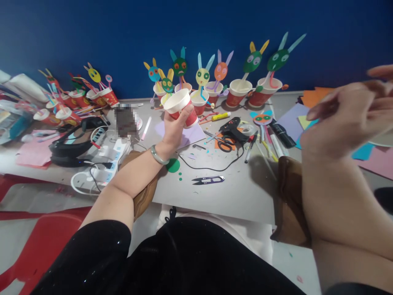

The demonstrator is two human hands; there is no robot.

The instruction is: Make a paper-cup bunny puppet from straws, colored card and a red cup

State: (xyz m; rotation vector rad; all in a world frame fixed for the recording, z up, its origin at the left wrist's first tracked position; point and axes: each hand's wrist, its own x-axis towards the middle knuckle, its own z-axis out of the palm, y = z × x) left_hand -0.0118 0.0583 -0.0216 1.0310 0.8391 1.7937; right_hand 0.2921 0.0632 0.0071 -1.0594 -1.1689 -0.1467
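My left hand (174, 133) is wrapped round a red and white paper cup (177, 100), tilted above the table, its rim towards the row of decorated cups. At the right edge my right hand (344, 112) is raised, its fingers apart and partly cut off by the frame; nothing shows in it. Below the left wrist lies a green paper circle (172, 165). Thread snips (208, 180) lie near the table's front. Black-handled scissors (226, 144) rest beside a black glue gun (231, 127), whose cable loops over the table.
Several paper cups with rabbit-eared paper heads, such as a red cup (264, 97), stand along the blue wall (196, 24). A white power strip (112, 157) and black headset (72, 143) are left. Coloured paper (293, 119) and pens lie right. A red chair (52, 241) stands lower left.
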